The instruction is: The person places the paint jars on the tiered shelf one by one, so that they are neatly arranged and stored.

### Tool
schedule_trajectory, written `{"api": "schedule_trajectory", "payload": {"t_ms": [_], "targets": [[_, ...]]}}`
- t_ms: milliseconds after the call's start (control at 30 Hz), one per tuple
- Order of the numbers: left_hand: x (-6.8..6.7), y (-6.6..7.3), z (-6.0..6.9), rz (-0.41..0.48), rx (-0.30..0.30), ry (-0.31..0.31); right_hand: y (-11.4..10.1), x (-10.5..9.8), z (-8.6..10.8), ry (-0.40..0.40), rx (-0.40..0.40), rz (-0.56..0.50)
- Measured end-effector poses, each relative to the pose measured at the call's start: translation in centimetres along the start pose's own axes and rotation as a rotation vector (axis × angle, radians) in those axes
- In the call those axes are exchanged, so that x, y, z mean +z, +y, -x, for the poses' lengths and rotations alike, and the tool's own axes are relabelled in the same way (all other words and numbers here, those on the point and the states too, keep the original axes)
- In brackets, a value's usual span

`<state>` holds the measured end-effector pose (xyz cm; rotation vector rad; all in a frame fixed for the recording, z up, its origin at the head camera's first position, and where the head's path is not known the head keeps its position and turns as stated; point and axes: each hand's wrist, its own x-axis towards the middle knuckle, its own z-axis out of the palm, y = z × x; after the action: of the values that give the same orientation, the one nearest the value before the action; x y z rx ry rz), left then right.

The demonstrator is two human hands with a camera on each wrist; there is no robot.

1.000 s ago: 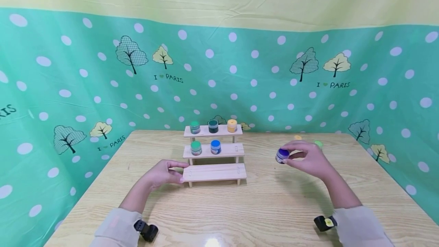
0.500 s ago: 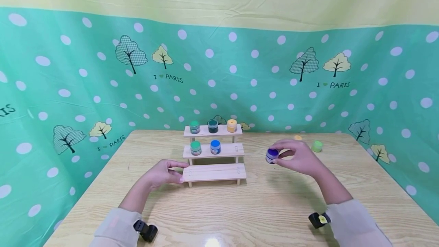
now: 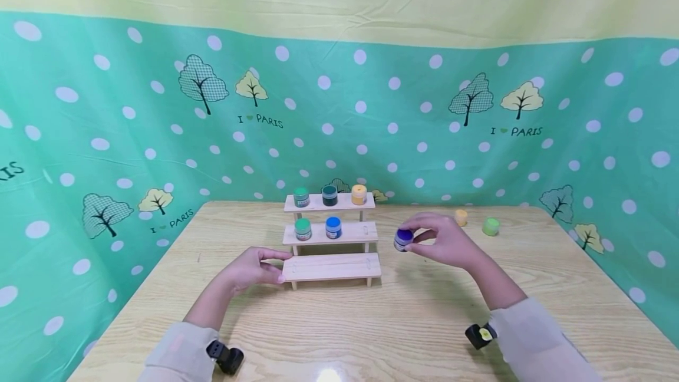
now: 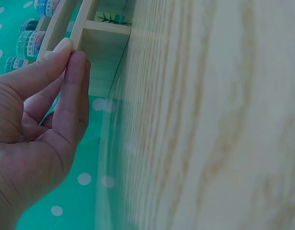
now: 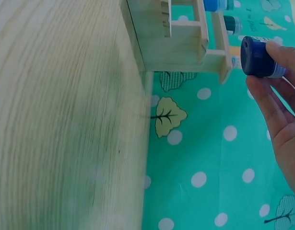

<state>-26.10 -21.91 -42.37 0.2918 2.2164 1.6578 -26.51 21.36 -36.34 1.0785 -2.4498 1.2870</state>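
A three-step wooden rack (image 3: 331, 267) stands mid-table. My left hand (image 3: 256, 267) pinches the left end of its lowest step between thumb and fingers, as the left wrist view also shows. Off the table, right of the rack, my right hand (image 3: 442, 241) holds a small paint jar (image 3: 403, 240) with a dark purple-blue lid, thumb and fingers on its sides. On the middle step sit a green jar (image 3: 303, 229) and a blue jar (image 3: 333, 227). The top step bears a green jar (image 3: 301, 197), a dark green jar (image 3: 329, 195) and a yellow-orange jar (image 3: 358, 194).
At the table's back right stand a yellow-orange jar (image 3: 461, 217) and a light green jar (image 3: 490, 227). A patterned green curtain (image 3: 392, 128) hangs right behind the wooden table (image 3: 318, 329).
My right hand has carried the purple-lidded jar leftward toward the rack, uncovering the two jars at the back right. My left hand and the rack have stayed put.
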Motion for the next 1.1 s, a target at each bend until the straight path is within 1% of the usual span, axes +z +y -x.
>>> {"api": "schedule_trajectory", "payload": {"t_ms": [233, 433, 667, 800, 933, 1100], "targets": [[0.0, 0.0, 0.0, -0.005, -0.001, 0.005, -0.1, 0.8, -1.1, -0.03, -0.043, 0.022], [0.0, 0.0, 0.0, -0.006, 0.001, 0.006, -0.1, 1.6, -2.1, -0.048, -0.059, 0.051], [0.0, -0.1, -0.1, 0.005, 0.011, -0.004, 0.0, 2.6, -3.6, -0.099, -0.056, 0.105], [0.0, -0.2, -0.1, 0.01, 0.01, -0.003, 0.2, 3.1, -4.4, -0.12, -0.06, 0.117], [0.0, -0.2, -0.2, 0.009, 0.008, -0.001, 0.3, 3.6, -4.9, -0.124, -0.054, 0.113], [0.0, -0.3, -0.2, 0.005, 0.009, 0.002, 0.7, 4.1, -5.4, -0.11, -0.047, 0.112]]}}
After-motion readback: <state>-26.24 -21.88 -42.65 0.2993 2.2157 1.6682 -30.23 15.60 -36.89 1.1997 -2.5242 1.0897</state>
